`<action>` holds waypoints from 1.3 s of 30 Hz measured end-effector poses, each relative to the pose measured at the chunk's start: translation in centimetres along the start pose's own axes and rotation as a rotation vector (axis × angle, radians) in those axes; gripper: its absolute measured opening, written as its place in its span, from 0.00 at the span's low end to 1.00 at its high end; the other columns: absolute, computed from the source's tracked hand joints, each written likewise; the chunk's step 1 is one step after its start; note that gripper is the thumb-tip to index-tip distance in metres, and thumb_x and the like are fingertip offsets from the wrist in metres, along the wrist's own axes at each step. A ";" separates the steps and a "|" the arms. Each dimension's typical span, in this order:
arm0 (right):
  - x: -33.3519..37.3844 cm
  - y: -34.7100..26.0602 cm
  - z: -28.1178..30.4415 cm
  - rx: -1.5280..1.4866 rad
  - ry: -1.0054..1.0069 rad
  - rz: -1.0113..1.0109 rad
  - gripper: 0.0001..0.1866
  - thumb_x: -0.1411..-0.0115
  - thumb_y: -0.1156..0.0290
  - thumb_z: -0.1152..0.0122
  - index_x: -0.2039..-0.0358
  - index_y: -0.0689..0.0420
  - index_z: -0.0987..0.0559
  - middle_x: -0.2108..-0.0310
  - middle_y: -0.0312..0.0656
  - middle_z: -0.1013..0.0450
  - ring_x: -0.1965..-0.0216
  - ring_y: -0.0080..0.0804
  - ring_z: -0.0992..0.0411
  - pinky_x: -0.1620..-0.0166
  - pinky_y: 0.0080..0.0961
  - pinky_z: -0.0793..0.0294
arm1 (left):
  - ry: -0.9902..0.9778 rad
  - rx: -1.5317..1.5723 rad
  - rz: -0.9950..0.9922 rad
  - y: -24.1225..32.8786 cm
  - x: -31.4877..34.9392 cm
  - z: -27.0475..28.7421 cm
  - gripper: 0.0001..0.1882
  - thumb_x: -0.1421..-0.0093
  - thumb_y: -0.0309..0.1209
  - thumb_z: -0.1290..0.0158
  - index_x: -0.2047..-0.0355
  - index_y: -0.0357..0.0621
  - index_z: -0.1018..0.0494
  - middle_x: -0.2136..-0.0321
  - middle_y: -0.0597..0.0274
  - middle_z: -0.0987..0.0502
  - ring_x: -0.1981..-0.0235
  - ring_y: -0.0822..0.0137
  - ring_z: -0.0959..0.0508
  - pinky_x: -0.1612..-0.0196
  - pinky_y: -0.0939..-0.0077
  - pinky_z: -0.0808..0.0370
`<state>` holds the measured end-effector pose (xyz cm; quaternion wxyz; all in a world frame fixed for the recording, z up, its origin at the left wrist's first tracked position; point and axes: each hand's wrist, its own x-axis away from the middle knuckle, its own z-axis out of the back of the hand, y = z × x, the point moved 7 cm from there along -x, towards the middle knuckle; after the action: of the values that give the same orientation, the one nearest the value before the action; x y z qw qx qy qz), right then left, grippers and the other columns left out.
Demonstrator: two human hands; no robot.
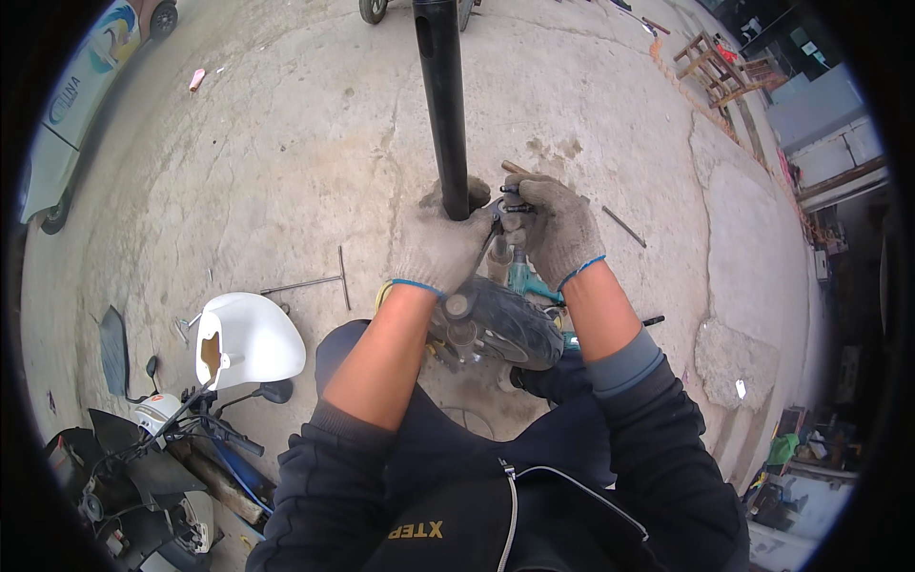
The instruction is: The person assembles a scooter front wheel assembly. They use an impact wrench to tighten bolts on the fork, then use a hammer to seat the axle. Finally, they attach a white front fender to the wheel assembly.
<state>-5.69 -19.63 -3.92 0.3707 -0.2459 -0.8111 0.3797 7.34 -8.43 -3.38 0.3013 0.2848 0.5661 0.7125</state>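
A long black metal tube (440, 105) rises from between my hands toward the far edge. My left hand (440, 238), in a grey knit glove, is closed around its lower end. My right hand (555, 224), gloved alike, pinches a small dark metal fitting (518, 208) beside the tube; its exact kind is unclear. Below the hands is a black scooter wheel (515, 329), with metal fork parts (459, 307) by its left side. A teal power tool (526, 280) lies under my right wrist, partly hidden. Just beyond my right fingers shows a wooden stick-like handle (515, 168).
A T-shaped wrench (315, 282) and a thin metal rod (624, 227) lie on the concrete. To the left stand a white scooter panel (262, 338) and a partly stripped scooter (152, 448). A white vehicle (81, 110) is at far left, a wooden chair (715, 71) at far right.
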 end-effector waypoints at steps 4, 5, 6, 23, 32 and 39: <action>-3.9 -2.6 0.7 -0.288 -0.072 -0.056 0.15 0.44 0.70 0.51 0.60 0.64 0.23 0.62 0.53 0.25 0.67 0.44 0.27 0.65 0.39 0.24 | -0.006 -0.031 0.021 0.2 0.0 -0.2 0.18 0.41 0.34 0.36 0.52 0.41 0.20 0.63 0.51 0.15 0.58 0.57 0.14 0.51 0.63 0.19; -5.0 -2.9 0.7 -0.240 -0.079 -0.045 0.14 0.44 0.70 0.50 0.61 0.64 0.23 0.62 0.53 0.25 0.67 0.44 0.27 0.65 0.39 0.24 | -0.016 -0.012 0.042 0.2 0.0 -0.2 0.19 0.41 0.34 0.36 0.50 0.41 0.20 0.62 0.51 0.15 0.58 0.58 0.14 0.51 0.64 0.20; -6.1 -3.1 0.5 -0.196 -0.102 -0.029 0.14 0.44 0.70 0.50 0.61 0.64 0.22 0.61 0.53 0.25 0.67 0.45 0.26 0.65 0.39 0.23 | -0.046 -0.011 0.043 0.4 0.0 -0.3 0.20 0.41 0.34 0.36 0.50 0.41 0.20 0.62 0.52 0.15 0.58 0.60 0.15 0.51 0.64 0.20; -9.4 2.7 -1.4 0.082 -0.223 -0.240 0.17 0.46 0.80 0.52 0.57 0.69 0.24 0.62 0.48 0.27 0.70 0.35 0.25 0.66 0.31 0.18 | -0.182 1.214 0.390 -7.3 -3.9 1.0 0.55 0.38 0.77 0.55 0.40 0.28 0.30 0.51 0.40 0.22 0.56 0.51 0.18 0.57 0.54 0.18; -10.4 4.3 -2.1 0.166 -0.143 -0.359 0.25 0.31 0.55 0.43 0.51 0.69 0.23 0.60 0.51 0.23 0.68 0.37 0.22 0.64 0.30 0.16 | -0.263 0.773 0.286 -7.4 -5.6 0.1 0.57 0.32 0.75 0.66 0.29 0.28 0.39 0.37 0.39 0.29 0.40 0.48 0.26 0.38 0.54 0.25; -10.1 4.6 -2.9 0.357 -0.272 -0.430 0.31 0.26 0.46 0.51 0.44 0.66 0.26 0.56 0.55 0.22 0.67 0.38 0.21 0.64 0.39 0.17 | -0.511 0.722 0.181 -4.8 -4.3 -0.8 0.62 0.33 0.78 0.75 0.28 0.25 0.41 0.29 0.35 0.36 0.30 0.43 0.34 0.26 0.55 0.39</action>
<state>3.25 -22.48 -10.51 0.3680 0.0532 -0.8071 0.4586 10.10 -11.31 -8.50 0.2493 0.5868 0.6586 0.3997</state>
